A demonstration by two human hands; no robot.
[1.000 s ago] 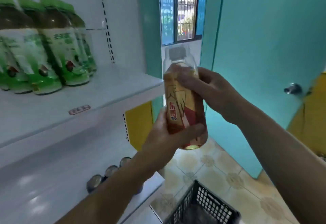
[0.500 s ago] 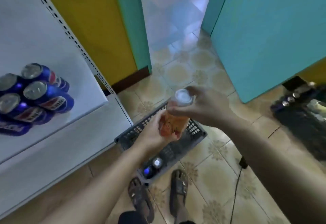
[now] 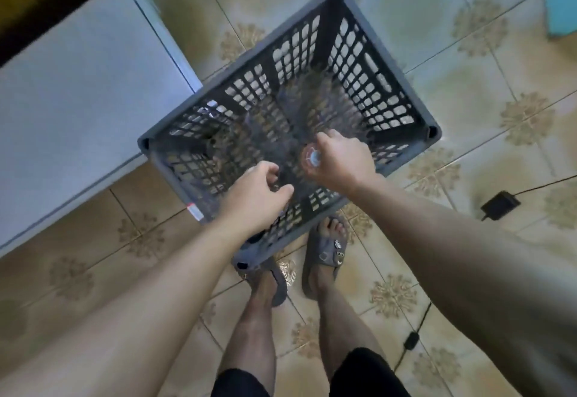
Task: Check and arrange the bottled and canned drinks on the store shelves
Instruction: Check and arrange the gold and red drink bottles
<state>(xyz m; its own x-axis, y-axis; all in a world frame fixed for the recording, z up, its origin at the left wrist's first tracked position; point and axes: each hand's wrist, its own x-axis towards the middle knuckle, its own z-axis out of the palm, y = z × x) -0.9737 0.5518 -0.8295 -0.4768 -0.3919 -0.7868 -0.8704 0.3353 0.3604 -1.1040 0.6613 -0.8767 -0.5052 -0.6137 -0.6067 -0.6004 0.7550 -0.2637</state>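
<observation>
My right hand is clamped round the top of the bottle, fingers curled over its shoulder. From straight above, only the pale cap and a bit of clear neck show; the rest is hidden under my knuckles. The bottle stands upright inside the grey crate, near the crate's lower right wall, right of the frame's centre. I cannot tell whether its foot is touching the crate's bottom.

My left hand hangs over the crate's lower wall, just left of the bottle and apart from it. Its fingers are loosely curled towards the thumb, with nothing between them that I can see.

The crate sits cornerwise on the tiled floor. Its left corner is beside the white shelf base, which fills the left of the frame. My feet in grey sandals stand at the crate's lowest corner (one toe tucked under it). A black adapter with its cable lies on the tiles at right.
</observation>
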